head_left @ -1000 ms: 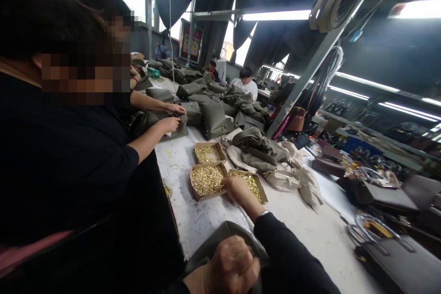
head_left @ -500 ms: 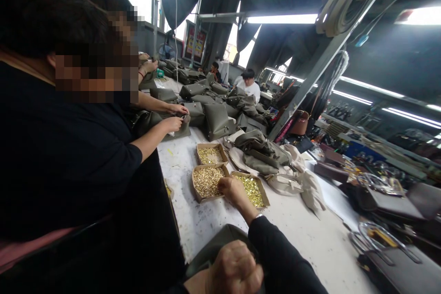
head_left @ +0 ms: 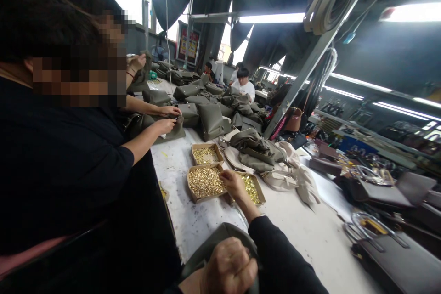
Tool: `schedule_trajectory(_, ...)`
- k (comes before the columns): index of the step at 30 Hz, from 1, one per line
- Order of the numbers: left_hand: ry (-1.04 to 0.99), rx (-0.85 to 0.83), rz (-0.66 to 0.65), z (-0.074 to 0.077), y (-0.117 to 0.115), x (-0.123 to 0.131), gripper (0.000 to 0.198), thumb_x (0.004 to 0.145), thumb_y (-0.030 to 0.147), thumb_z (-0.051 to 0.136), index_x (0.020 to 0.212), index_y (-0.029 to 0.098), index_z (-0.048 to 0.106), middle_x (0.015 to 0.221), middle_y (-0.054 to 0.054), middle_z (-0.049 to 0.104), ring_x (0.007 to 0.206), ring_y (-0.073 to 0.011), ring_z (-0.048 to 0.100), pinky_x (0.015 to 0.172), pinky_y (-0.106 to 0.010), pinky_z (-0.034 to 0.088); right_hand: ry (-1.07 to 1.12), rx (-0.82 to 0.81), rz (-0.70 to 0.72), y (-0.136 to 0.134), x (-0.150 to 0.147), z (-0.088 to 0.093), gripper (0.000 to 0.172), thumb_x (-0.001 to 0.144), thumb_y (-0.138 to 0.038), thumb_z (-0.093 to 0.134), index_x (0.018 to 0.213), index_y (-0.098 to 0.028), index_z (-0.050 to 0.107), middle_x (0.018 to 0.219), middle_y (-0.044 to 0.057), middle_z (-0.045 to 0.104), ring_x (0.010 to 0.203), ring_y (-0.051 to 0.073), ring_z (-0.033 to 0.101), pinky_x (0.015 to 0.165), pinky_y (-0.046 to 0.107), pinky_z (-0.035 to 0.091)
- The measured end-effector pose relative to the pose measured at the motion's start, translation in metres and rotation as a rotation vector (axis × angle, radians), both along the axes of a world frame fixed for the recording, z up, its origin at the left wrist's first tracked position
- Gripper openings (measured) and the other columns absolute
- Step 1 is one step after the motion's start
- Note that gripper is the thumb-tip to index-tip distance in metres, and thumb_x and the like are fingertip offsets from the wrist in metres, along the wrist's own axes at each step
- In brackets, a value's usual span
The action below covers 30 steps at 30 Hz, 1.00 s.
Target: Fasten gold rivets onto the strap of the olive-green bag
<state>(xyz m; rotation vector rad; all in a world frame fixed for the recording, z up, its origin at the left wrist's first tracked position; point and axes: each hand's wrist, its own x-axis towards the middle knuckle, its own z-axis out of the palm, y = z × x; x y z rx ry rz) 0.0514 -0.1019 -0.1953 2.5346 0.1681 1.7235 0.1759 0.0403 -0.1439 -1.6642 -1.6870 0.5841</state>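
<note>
My right hand [head_left: 234, 184] reaches over the right edge of a cardboard tray of small gold-coloured metal pieces [head_left: 206, 181]. Its fingers are pinched together, and anything between the tips is too small to make out. Under that wrist, partly covered, is another tray with shinier yellow-gold pieces [head_left: 252, 187]. A third gold-filled tray [head_left: 206, 154] sits just behind. Close to me, my left hand [head_left: 229, 266] is closed in a fist against an olive-green bag [head_left: 223, 234]. What its fingers grip is hidden.
At left, a co-worker in dark clothing works with both hands [head_left: 168, 117] on an olive bag. Piled olive bags [head_left: 212, 119] cover the far table. Beige fabric pieces [head_left: 280, 180] lie beyond the trays. Dark handbags [head_left: 399, 257] stand at right, near a slanted metal post [head_left: 289, 101].
My right hand stays at the trays, its fingertips lifted slightly from the gold pieces. My left hand remains closed at the bag. The whole view has shifted a little.
</note>
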Motion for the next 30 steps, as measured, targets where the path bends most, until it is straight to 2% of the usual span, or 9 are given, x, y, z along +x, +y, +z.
schedule_trajectory(4, -0.028, -0.015, 0.011, 0.025, -0.004, -0.015, 0.023, 0.1, 0.01, 0.044, 0.101, 0.012, 0.066, 0.075, -0.005, 0.064, 0.074, -0.0182, 0.067, 0.072, -0.034, 0.06, 0.287, 0.005, -0.019, -0.018, 0.02, 0.02, 0.028, 0.085, -0.048, 0.066, 0.082, -0.02, 0.063, 0.075, 0.0, 0.065, 0.07, 0.016, 0.059, 0.068, 0.028, 0.048)
schedule_trajectory(7, 0.002, -0.044, 0.004, 0.034, -0.004, -0.02, 0.023, 0.1, 0.009, 0.046, 0.102, 0.013, 0.068, 0.081, -0.005, 0.068, 0.083, -0.0183, 0.069, 0.078, -0.034, 0.061, 0.456, -0.03, -0.031, -0.055, 0.038, 0.034, 0.04, 0.077, -0.056, 0.076, 0.086, -0.02, 0.064, 0.079, 0.001, 0.067, 0.07, 0.015, 0.061, 0.069, 0.029, 0.051)
schedule_trajectory(10, 0.009, -0.062, -0.027, 0.034, -0.002, -0.021, 0.022, 0.1, 0.008, 0.048, 0.105, 0.012, 0.069, 0.086, -0.006, 0.07, 0.093, -0.0196, 0.069, 0.082, -0.034, 0.062, 0.57, -0.076, -0.043, -0.105, 0.052, 0.046, 0.045, 0.07, -0.057, 0.084, 0.088, -0.018, 0.068, 0.083, 0.003, 0.072, 0.071, 0.016, 0.064, 0.07, 0.03, 0.053)
schedule_trajectory(13, 0.048, -0.055, -0.027, 0.034, 0.0, -0.021, 0.024, 0.1, 0.007, 0.047, 0.106, 0.01, 0.07, 0.091, -0.008, 0.072, 0.099, -0.0212, 0.068, 0.086, -0.036, 0.062, 0.723, -0.22, 0.016, -0.154, 0.058, 0.057, 0.041, 0.069, -0.051, 0.089, 0.085, -0.017, 0.072, 0.082, 0.004, 0.073, 0.071, 0.015, 0.064, 0.071, 0.03, 0.053)
schedule_trajectory(16, 0.05, -0.016, -0.025, 0.036, 0.0, -0.02, 0.024, 0.098, 0.004, 0.048, 0.105, 0.009, 0.071, 0.091, -0.009, 0.072, 0.099, -0.0208, 0.068, 0.087, -0.035, 0.062, 0.788, -0.325, 0.042, -0.186, 0.059, 0.058, 0.036, 0.068, -0.044, 0.092, 0.079, -0.015, 0.075, 0.071, 0.0, 0.069, 0.066, 0.012, 0.058, 0.067, 0.027, 0.047)
schedule_trajectory(19, 0.037, 0.003, -0.029, 0.037, 0.0, -0.019, 0.023, 0.096, 0.002, 0.051, 0.105, 0.008, 0.071, 0.092, -0.009, 0.073, 0.099, -0.0205, 0.067, 0.087, -0.034, 0.061, 0.773, -0.339, 0.011, -0.197, 0.055, 0.053, 0.037, 0.067, -0.046, 0.092, 0.078, -0.015, 0.075, 0.066, -0.003, 0.064, 0.061, 0.01, 0.052, 0.064, 0.025, 0.042)
schedule_trajectory(25, 0.011, 0.01, -0.033, 0.035, 0.002, -0.021, 0.023, 0.097, 0.003, 0.051, 0.106, 0.009, 0.072, 0.093, -0.009, 0.072, 0.101, -0.0206, 0.066, 0.087, -0.035, 0.058, 0.673, -0.302, 0.139, -0.191, 0.042, 0.047, 0.039, 0.077, -0.054, 0.082, 0.082, -0.016, 0.076, 0.076, 0.0, 0.069, 0.072, 0.013, 0.058, 0.075, 0.028, 0.046)
schedule_trajectory(30, 0.006, 0.012, -0.035, 0.035, 0.002, -0.022, 0.023, 0.096, 0.002, 0.053, 0.106, 0.01, 0.072, 0.094, -0.009, 0.071, 0.101, -0.0205, 0.066, 0.087, -0.036, 0.057, 0.603, -0.259, 0.166, -0.189, 0.04, 0.044, 0.031, 0.08, -0.047, 0.079, 0.082, -0.017, 0.075, 0.079, 0.0, 0.068, 0.075, 0.014, 0.059, 0.075, 0.027, 0.046)
